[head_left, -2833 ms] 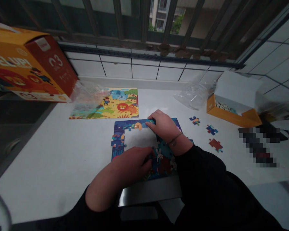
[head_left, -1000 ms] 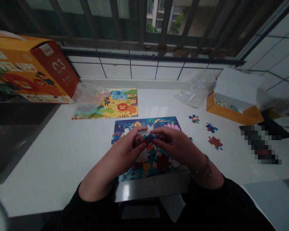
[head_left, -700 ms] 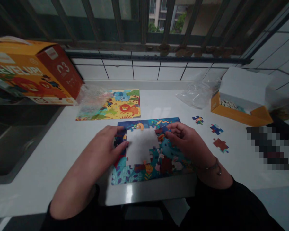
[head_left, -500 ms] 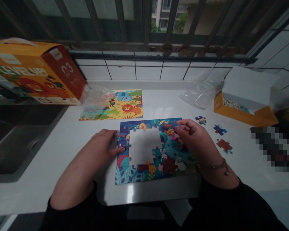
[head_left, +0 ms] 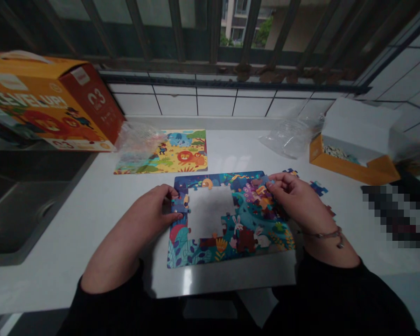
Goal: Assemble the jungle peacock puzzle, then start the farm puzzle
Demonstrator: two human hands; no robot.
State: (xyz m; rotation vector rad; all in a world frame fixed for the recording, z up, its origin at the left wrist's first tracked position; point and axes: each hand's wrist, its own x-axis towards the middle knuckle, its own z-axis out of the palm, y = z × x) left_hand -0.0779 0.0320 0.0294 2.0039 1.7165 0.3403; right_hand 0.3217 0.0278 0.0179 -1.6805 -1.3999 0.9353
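A partly assembled jigsaw puzzle (head_left: 203,257) lies flat in front of me, showing rabbits, plants and a dark blue sky. A large pale gap (head_left: 210,212) takes up its left middle. My left hand (head_left: 161,205) rests at the puzzle's left edge, thumb and curled forefinger apart, with no piece visible between them. At the upper right corner, my right hand (head_left: 294,191) pinches a small bluish puzzle piece (head_left: 265,179) between thumb and fingers. Beyond that hand lie loose pieces: a blue one (head_left: 318,187), a reddish-brown one (head_left: 331,211) and another (head_left: 291,172), partly covered by the hand.
Behind the puzzle lies a yellow lion picture sheet (head_left: 185,163), partly under clear plastic (head_left: 138,137). An orange box (head_left: 28,107) stands left, by a dark sink (head_left: 31,205). An open orange box (head_left: 353,165) with pieces and another plastic bag (head_left: 287,137) are at right.
My right hand has shifted right, uncovering pink and orange parts of the puzzle and covering more of the loose pieces. My left forefinger has curled in and moved slightly right.
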